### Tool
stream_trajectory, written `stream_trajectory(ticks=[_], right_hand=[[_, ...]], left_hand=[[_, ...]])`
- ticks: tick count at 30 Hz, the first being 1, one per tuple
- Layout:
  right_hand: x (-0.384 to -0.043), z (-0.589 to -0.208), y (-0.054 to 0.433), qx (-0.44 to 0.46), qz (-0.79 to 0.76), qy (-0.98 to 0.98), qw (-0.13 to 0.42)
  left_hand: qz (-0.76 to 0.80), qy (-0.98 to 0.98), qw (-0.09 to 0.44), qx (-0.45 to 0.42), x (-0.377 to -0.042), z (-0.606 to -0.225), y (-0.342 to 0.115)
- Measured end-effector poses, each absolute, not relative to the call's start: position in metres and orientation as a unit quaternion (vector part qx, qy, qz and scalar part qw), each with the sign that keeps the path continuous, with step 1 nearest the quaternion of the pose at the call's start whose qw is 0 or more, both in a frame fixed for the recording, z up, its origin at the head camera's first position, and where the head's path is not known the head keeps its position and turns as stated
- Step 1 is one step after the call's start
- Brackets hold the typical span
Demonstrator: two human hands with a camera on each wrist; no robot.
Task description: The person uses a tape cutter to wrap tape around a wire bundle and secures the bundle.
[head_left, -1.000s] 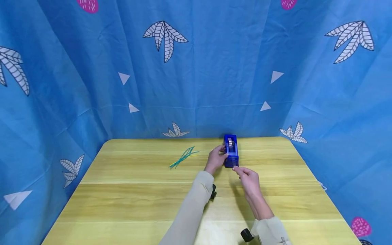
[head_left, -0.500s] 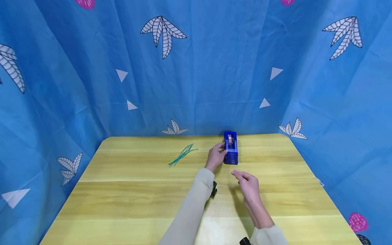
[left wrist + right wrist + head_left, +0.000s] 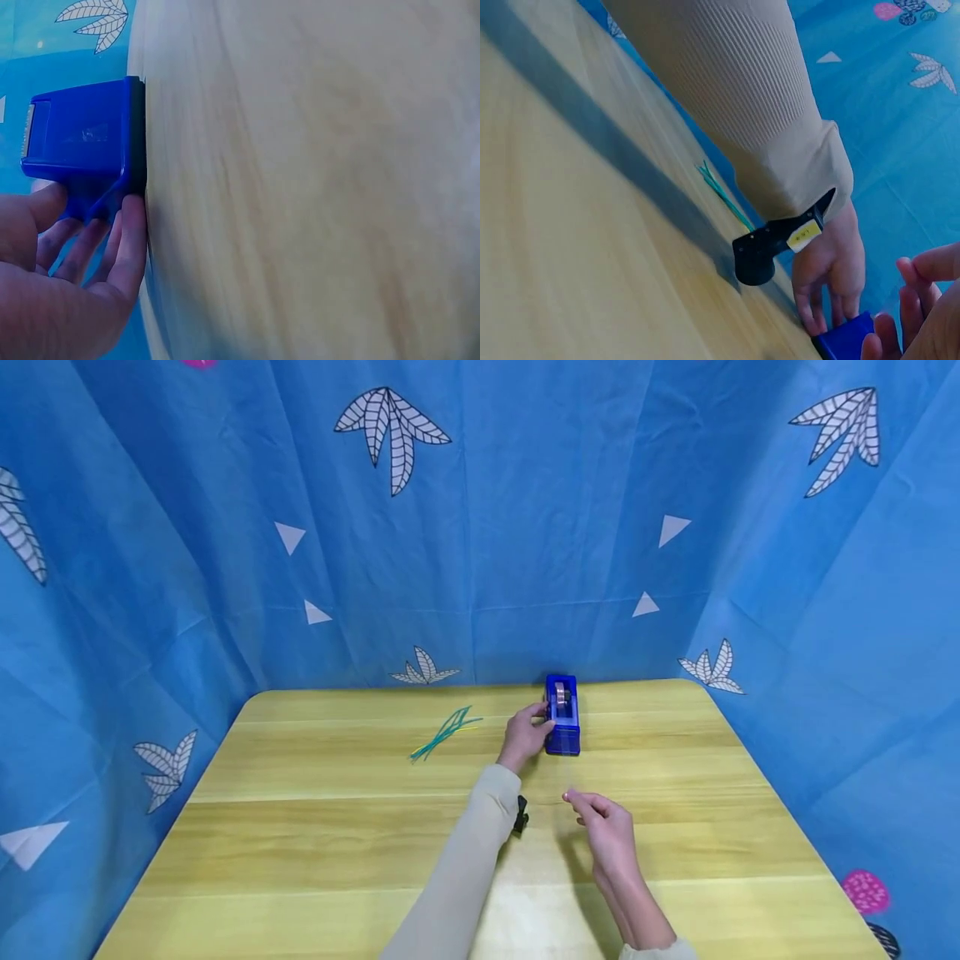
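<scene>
A blue tape dispenser [image 3: 562, 742] stands at the back of the table, with a roll of clear tape [image 3: 561, 695] inside. My left hand [image 3: 523, 735] grips its left side, thumb near the front end and fingers along the lower edge, as the left wrist view shows. A faint clear strip of tape [image 3: 567, 770] stretches from the dispenser's front toward me. Its end is pinched between thumb and forefinger of my right hand [image 3: 611, 833], held above the table. On the dispenser [image 3: 82, 135] a toothed cutting edge [image 3: 28, 131] shows in the left wrist view.
Several thin green and yellow strips [image 3: 446, 732] lie in a loose bunch left of the dispenser. The wooden table [image 3: 300, 843] ends at the back against a blue patterned curtain [image 3: 525, 527]. A black wrist camera [image 3: 754, 262] sits on the left sleeve.
My right hand has drawn back toward me from the dispenser's front, and the tape strip has grown longer. My left hand keeps its grip on the dispenser. The head view has shifted slightly.
</scene>
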State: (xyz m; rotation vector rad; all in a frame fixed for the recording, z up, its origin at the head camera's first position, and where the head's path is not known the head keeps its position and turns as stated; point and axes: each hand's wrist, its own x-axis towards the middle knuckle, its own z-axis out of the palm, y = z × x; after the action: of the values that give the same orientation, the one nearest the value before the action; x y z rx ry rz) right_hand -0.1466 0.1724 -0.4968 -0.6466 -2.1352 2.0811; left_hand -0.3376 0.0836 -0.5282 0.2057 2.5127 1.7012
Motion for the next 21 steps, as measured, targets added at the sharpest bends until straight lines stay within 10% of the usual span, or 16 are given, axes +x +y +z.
stream_trajectory(ticks=[21], right_hand=[[-0.102, -0.497, 0.162, -0.226, 0.675, -0.702, 0.035]], left_hand=[[0.554, 0.828, 0.057, 0.058, -0.335, -0.525, 0.083]])
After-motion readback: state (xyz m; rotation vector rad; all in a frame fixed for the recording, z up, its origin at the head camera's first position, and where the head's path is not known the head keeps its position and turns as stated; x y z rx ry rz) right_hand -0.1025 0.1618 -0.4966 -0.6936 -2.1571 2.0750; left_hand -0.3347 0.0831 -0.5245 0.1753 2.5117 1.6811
